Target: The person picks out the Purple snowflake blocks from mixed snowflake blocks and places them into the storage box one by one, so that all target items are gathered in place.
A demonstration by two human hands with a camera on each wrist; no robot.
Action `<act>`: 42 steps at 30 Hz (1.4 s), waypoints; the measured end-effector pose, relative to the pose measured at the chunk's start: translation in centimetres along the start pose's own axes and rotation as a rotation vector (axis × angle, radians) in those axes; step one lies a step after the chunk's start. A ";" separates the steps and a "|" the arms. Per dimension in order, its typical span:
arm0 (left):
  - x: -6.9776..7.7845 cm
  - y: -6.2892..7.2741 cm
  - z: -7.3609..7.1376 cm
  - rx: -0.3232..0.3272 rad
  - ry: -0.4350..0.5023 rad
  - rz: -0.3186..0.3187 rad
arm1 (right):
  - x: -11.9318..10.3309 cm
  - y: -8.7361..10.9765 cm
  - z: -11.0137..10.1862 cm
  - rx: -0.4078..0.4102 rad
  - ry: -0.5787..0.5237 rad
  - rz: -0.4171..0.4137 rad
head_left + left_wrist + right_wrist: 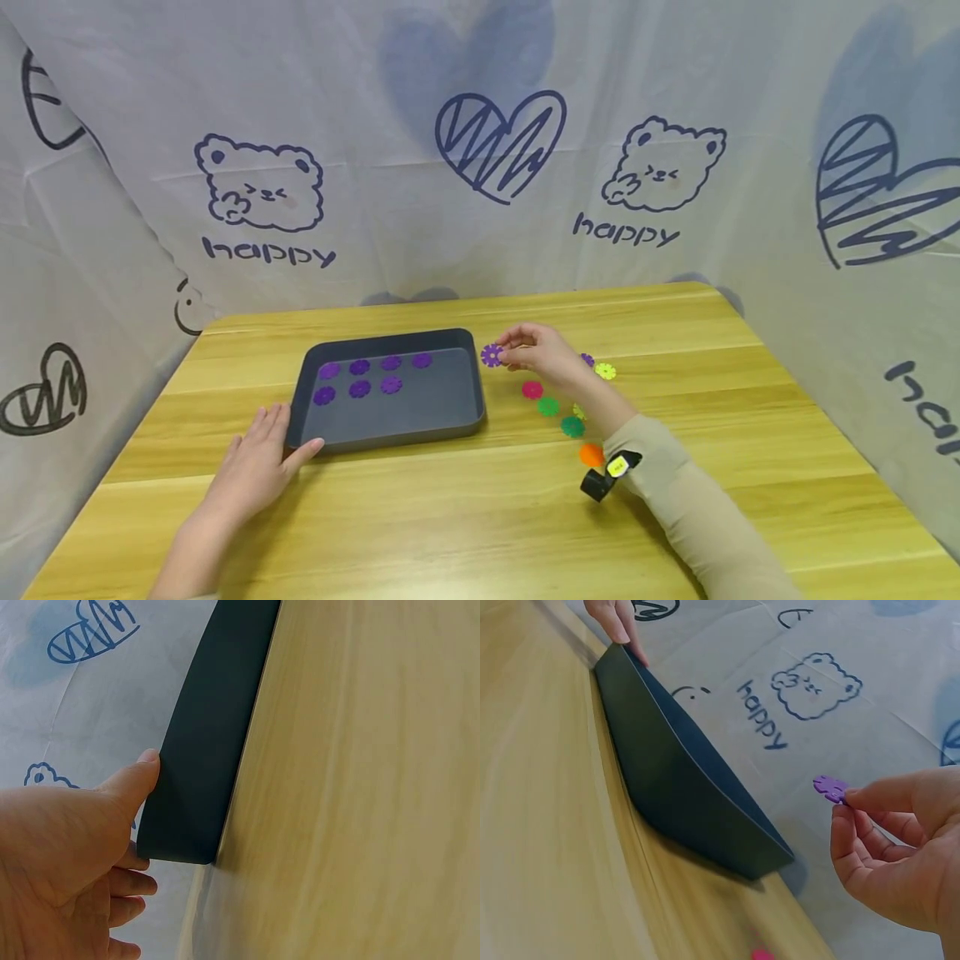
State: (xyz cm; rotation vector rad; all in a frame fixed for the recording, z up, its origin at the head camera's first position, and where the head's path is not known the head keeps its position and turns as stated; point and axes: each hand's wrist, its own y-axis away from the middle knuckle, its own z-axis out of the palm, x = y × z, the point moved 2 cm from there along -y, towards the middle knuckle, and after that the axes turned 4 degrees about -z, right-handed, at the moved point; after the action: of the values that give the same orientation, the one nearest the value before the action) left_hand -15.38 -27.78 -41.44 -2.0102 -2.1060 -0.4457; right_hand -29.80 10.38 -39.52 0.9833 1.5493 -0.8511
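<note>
My right hand [536, 350] pinches a purple notched disc [492, 356] between thumb and fingertips, just off the right side of the dark grey tray [390, 435]. In the right wrist view this disc [829, 788] sits at the fingertips, apart from the tray. Several purple discs [360, 389] lie in two rows inside the tray, toward its left and back. My left hand [258, 458] rests at the tray's front left corner, its fingers extended along the left side. The left thumb touches the rim, as the left wrist view also shows.
Loose discs lie on the wooden table [480, 517] right of the tray: pink [532, 390], green [548, 407], teal [572, 427], orange [591, 454], yellow [605, 372] and purple [587, 360]. My right forearm partly covers this group. A printed curtain [375, 208] hangs behind the table.
</note>
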 end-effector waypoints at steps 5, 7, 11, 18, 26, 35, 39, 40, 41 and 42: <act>0.0 0.0 0.0 0.004 -0.010 0.005 | -0.6 -1.7 2.1 -0.003 -0.058 0.023; 0.0 -0.1 -0.1 0.007 -0.017 0.006 | -0.8 -2.3 2.9 -0.006 -0.078 0.033; -0.1 -0.1 -0.1 0.010 -0.023 0.010 | -0.8 -3.5 4.8 -0.016 -0.077 0.043; -0.1 -0.1 -0.1 0.012 -0.024 0.012 | 0.1 -5.7 7.8 -0.047 0.044 0.022; -0.1 -0.1 0.0 0.011 -0.020 0.013 | 0.5 -7.2 9.8 -0.096 0.265 -0.047; -0.1 0.0 0.0 0.011 -0.013 0.006 | 1.1 -7.6 11.1 -0.086 0.500 -0.007; -0.1 -0.1 0.0 0.016 -0.019 0.009 | 1.3 -7.7 11.2 -0.052 0.540 -0.014; -0.1 -0.1 0.0 0.017 -0.022 0.009 | 1.3 -7.7 11.2 -0.046 0.551 -0.014; -0.1 -0.1 0.0 0.017 -0.021 0.009 | 1.3 -7.7 11.3 -0.040 0.567 -0.014; -0.1 -0.1 0.0 0.017 -0.021 0.007 | 1.3 -7.7 11.3 -0.032 0.590 -0.013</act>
State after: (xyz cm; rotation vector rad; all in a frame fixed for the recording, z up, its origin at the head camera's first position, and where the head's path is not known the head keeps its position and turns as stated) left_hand -15.51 -27.84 -41.49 -2.0211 -2.1067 -0.4068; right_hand -32.53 -2.74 -42.63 1.2735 2.0561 -0.5631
